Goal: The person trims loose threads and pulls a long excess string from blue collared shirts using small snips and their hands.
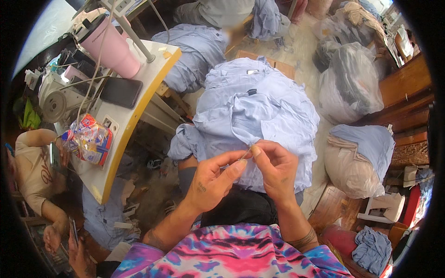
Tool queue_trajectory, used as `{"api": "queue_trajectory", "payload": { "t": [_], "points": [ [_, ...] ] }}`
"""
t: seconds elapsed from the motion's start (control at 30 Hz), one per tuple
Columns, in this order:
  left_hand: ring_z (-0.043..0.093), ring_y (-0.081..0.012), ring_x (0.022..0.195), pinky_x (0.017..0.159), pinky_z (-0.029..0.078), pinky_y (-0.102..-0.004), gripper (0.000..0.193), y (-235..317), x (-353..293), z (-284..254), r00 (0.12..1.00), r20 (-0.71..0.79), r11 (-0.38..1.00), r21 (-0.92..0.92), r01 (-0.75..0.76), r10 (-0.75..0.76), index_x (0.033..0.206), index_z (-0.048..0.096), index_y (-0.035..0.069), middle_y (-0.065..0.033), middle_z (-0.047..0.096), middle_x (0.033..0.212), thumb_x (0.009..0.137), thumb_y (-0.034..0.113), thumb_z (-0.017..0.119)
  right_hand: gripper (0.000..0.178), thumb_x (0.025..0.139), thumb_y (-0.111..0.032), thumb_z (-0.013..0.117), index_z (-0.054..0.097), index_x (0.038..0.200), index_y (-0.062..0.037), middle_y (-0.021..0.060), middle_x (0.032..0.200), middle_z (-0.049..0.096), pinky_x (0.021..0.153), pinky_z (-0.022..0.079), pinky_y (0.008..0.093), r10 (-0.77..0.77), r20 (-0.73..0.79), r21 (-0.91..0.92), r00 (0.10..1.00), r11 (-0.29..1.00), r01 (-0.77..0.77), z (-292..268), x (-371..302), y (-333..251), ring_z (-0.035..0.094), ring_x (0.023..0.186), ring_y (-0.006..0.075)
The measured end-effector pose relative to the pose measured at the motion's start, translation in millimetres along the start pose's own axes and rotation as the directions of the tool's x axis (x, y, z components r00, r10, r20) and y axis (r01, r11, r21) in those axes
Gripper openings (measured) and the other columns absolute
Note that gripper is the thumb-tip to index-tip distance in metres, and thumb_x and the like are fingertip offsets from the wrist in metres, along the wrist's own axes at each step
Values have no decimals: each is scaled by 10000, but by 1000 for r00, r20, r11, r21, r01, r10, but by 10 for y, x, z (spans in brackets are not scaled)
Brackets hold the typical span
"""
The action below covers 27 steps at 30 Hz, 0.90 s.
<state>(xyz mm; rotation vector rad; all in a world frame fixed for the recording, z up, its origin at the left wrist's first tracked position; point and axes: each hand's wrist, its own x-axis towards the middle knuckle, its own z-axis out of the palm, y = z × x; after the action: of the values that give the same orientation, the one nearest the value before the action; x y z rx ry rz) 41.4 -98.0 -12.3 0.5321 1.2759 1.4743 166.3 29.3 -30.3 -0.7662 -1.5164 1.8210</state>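
Observation:
A large heap of light blue garments [282,111] lies in front of me, reaching up to my lap. My left hand [214,178] pinches a thin, shiny, needle-like piece [244,155] between thumb and forefinger; its exact kind is too small to tell. Close beside it, my right hand [276,169] is closed in a pinch on the near edge of a light blue garment [248,132]. The fingertips of both hands almost meet at that edge. A small dark label [251,91] shows on the cloth farther up the heap.
To the left stands a yellow-edged table [121,153] with a pink tumbler [111,48], a black phone [121,91], a plastic snack bag [92,139] and a sewing machine [54,104]. Other people sit at far left. Stuffed bags [350,83] line the right side.

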Motion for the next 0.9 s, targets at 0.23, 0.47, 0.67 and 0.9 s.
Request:
{"api": "queue_trajectory", "payload": {
  "t": [0.23, 0.47, 0.67, 0.9],
  "points": [
    [384, 8, 465, 391, 315, -195, 370, -28, 8, -24, 1000, -30, 999, -47, 2, -3, 1328, 623, -17, -6, 564, 785, 1063, 236, 569, 103, 986, -49, 669, 697, 1032, 39, 73, 998, 732, 761, 497, 224, -37, 12, 19, 999, 999, 37, 51, -36, 44, 634, 847, 75],
    [389, 8, 456, 374, 321, -186, 356, -35, -11, -18, 998, -54, 999, -37, 32, -34, 1296, 639, -14, -10, 564, 813, 1064, 246, 567, 101, 987, -27, 658, 684, 1055, 43, 84, 1037, 719, 777, 488, 225, -30, -28, 65, 999, 997, 32, 97, -115, 77, 632, 883, 86],
    [405, 5, 461, 376, 328, -184, 362, -47, -46, -49, 998, -45, 998, -59, 31, -33, 1302, 634, -15, -11, 567, 828, 1061, 248, 573, 103, 983, -19, 660, 680, 1063, 44, 88, 1053, 711, 806, 487, 230, -56, -53, 83, 997, 995, 60, 172, -147, 130, 640, 910, 98],
    [404, 4, 462, 381, 331, -189, 375, -42, -47, -56, 998, -51, 997, -56, 45, -48, 1308, 621, -19, -10, 569, 829, 1055, 255, 583, 84, 964, 4, 667, 684, 1039, 39, 84, 1019, 700, 821, 488, 242, -140, -56, 49, 989, 988, 143, 209, -143, 202, 639, 919, 117]
  ]
}}
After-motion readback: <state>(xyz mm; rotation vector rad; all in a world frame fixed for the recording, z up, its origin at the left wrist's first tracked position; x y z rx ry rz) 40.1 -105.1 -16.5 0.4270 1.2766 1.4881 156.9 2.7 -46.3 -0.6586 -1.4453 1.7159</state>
